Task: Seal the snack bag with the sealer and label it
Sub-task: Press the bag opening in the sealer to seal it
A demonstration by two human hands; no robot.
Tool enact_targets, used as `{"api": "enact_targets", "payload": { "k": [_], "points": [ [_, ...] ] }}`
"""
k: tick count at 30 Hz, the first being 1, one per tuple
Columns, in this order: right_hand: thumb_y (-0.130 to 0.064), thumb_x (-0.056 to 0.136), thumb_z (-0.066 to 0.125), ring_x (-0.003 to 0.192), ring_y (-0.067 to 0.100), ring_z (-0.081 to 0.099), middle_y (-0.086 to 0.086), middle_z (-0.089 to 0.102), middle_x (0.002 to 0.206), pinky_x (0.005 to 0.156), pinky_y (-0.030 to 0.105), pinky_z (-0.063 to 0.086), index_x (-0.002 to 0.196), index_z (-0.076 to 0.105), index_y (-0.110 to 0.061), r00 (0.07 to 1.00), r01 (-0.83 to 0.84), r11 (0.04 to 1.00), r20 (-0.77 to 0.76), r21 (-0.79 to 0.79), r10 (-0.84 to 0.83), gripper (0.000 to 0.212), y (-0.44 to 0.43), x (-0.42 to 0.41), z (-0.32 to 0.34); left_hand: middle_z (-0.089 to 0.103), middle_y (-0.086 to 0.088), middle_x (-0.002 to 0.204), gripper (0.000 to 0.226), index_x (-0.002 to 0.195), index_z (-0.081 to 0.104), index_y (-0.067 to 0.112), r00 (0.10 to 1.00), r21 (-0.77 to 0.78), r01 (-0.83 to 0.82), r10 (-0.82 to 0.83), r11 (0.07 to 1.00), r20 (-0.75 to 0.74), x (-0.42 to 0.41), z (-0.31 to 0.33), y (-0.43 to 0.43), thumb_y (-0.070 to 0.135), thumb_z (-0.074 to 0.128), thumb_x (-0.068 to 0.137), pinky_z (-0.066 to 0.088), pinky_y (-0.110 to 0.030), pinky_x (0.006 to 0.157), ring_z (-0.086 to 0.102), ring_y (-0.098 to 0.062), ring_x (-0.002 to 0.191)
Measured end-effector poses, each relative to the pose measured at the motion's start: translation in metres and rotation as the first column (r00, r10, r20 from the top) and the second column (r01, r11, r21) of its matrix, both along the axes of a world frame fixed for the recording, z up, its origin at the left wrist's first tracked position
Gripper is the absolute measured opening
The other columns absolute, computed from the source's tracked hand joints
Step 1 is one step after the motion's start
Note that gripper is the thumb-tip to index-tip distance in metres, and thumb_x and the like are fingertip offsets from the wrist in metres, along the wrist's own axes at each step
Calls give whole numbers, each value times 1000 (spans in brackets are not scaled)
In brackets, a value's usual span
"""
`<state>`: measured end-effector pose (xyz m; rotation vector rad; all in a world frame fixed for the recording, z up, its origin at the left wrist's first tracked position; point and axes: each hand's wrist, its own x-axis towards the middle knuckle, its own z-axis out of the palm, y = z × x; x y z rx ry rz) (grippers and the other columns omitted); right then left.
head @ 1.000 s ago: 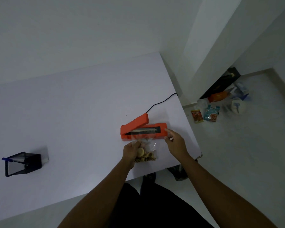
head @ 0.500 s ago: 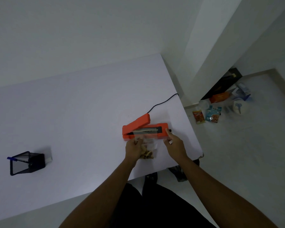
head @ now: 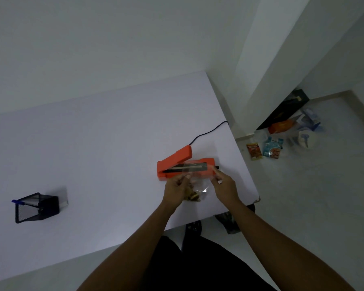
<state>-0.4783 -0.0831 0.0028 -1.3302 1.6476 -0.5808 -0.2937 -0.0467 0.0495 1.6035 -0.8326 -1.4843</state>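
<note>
The left hand [head: 176, 191] and right hand [head: 224, 186] each pinch a top corner of the clear snack bag [head: 199, 185], its mouth across the open orange sealer [head: 174, 161]. Stretch the mouth flat, then close the lid.

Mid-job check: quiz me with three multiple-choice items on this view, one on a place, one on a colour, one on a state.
1. Where on the table is the pen holder?
A. far to the left of the sealer
B. touching the sealer
C. on the floor

2. What colour is the sealer?
A. blue
B. orange
C. white

3. How is the sealer's lid?
A. pressed shut
B. raised, with the snack bag mouth laid across the strip
C. taken off

Answers: 1 A, the holder stands alone at the table's left. 2 B, its body is orange. 3 B, the lid tilts up above the bag's top edge.
</note>
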Motion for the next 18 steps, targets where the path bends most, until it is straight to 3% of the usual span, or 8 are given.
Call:
{"api": "enact_targets", "payload": {
  "k": [2, 5, 7, 11, 14, 18],
  "points": [
    [-12, 96, 57, 91, 11, 59, -3, 67, 105, 76, 6, 42, 129, 62, -19, 998, 46, 999, 44, -29, -44, 35, 5, 1, 7, 77, -2, 96, 21, 108, 70, 12, 999, 34, 12, -11, 999, -41, 4, 6, 4, 22, 53, 100, 61, -30, 71, 75, -18, 87],
    [-10, 95, 58, 86, 14, 61, -1, 70, 100, 77, 19, 46, 112, 70, -18, 990, 41, 999, 137, 28, -45, 22, 16, 4, 11, 77, -5, 98, 19, 103, 71, 14, 998, 111, 19, -12, 994, -63, 16, 6, 13, 24, 55, 99, 61, -36, 78, 75, -20, 89],
    [-5, 94, 59, 82, 10, 61, -4, 69, 94, 74, 20, 47, 104, 71, -17, 977, -15, 994, 211, 110, -8, 19, 25, 10, 12, 77, -9, 97, 20, 103, 71, 11, 997, 154, 0, 12, 988, -76, 30, 6, 23, 24, 56, 98, 61, -37, 77, 75, -24, 89],
    [7, 90, 55, 72, 6, 57, 5, 67, 98, 57, 11, 46, 112, 69, -10, 945, -260, 935, 260, 241, 196, 31, 39, 35, 14, 77, -13, 95, 22, 106, 70, 6, 992, 182, -84, 99, 980, -74, 64, 8, 46, 20, 56, 98, 61, -33, 69, 75, -26, 86],
    [13, 84, 51, 73, 11, 56, 5, 68, 108, 60, 16, 48, 113, 67, -20, 895, -415, 866, 298, 278, 333, 47, 43, 67, 14, 76, -14, 95, 23, 108, 69, 5, 983, 180, -158, 172, 971, -63, 95, 11, 64, 19, 55, 98, 58, -28, 62, 75, -18, 80],
    [10, 84, 56, 85, 11, 58, 0, 68, 104, 66, 10, 48, 110, 68, -18, 843, -516, 802, 343, 301, 414, 40, 48, 125, 18, 77, -8, 96, 24, 109, 71, 12, 964, 158, -247, 259, 956, -58, 138, 13, 82, 26, 55, 99, 58, -28, 63, 74, -16, 84]
  ]
}}
